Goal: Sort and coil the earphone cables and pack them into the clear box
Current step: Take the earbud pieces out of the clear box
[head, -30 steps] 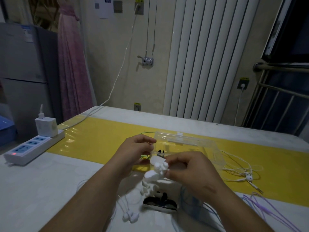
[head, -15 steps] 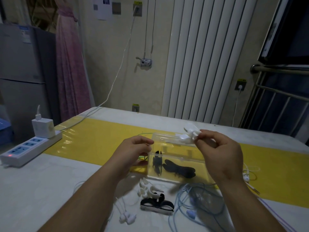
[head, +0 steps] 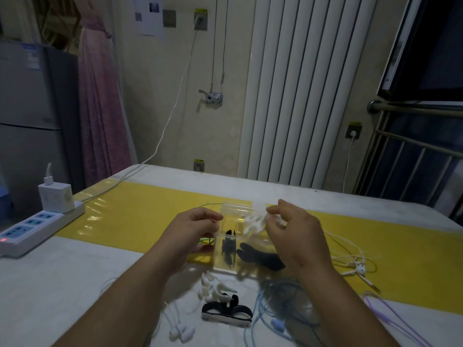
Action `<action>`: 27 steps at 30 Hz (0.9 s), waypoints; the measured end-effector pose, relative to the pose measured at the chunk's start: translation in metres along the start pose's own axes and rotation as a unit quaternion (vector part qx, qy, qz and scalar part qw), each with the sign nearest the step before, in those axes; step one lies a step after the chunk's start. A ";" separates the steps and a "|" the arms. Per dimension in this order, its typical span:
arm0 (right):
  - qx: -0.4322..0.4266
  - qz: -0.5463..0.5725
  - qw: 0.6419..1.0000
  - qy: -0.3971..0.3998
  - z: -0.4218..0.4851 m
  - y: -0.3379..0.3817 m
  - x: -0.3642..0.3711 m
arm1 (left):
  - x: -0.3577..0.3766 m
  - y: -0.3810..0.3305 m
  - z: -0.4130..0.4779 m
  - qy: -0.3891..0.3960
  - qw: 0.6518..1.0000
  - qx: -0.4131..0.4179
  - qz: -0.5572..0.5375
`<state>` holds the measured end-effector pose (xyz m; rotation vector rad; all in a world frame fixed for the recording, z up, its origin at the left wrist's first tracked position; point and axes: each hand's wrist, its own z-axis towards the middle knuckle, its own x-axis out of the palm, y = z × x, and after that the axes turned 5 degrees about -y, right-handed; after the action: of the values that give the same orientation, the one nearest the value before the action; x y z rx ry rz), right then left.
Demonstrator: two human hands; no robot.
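The clear box (head: 226, 267) stands on the yellow strip of the table. My left hand (head: 198, 229) grips its left wall. My right hand (head: 295, 236) hovers over the box's open top and pinches a blurred white cable winder (head: 253, 219) at the fingertips. Two black winders (head: 260, 256) lie inside the box. In front of it lie white winders (head: 213, 286), a black winder (head: 225, 311), white earphones (head: 180, 331) and a tangled blue cable (head: 275, 309). Another white earphone set (head: 355, 266) lies to the right, and a green cable (head: 205, 240) pokes out under my left hand.
A purple cable (head: 390, 311) trails off at the lower right. A power strip (head: 37, 226) with a white charger (head: 56, 196) sits at the table's left edge, its lead running up the wall. A radiator stands behind the table.
My right hand lifted the white winder from the table in front of the box up above it, then lowered it towards the open top. My left hand stayed on the box.
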<state>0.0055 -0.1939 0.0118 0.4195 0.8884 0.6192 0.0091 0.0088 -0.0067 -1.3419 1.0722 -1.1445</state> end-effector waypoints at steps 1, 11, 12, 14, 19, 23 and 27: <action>0.001 -0.015 0.999 0.034 -0.001 0.000 0.000 | 0.000 0.000 0.000 0.002 1.000 0.000 -0.001; -0.154 0.115 0.981 -0.007 -0.021 0.001 -0.010 | 0.000 0.001 0.000 0.002 1.000 0.005 0.002; -0.165 0.110 0.980 0.029 -0.023 0.002 -0.007 | 0.000 0.001 0.000 0.004 1.000 0.006 0.003; -0.178 0.086 0.974 0.107 -0.027 0.002 0.000 | -0.001 0.001 0.000 0.007 1.000 0.005 0.005; -0.155 0.047 0.957 0.240 -0.032 -0.001 0.010 | -0.002 0.002 0.000 0.015 1.000 0.009 0.008; -0.095 0.052 0.932 0.346 -0.033 0.001 0.012 | -0.002 0.001 0.000 0.015 1.000 0.008 0.008; -0.090 0.022 0.896 0.435 -0.036 0.007 0.012 | -0.003 0.002 0.000 0.012 1.000 0.014 0.010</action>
<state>-0.0212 -0.1776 -0.0115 -0.0361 1.6590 0.9451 0.0085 0.0117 -0.0090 -1.2953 1.0819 -1.1591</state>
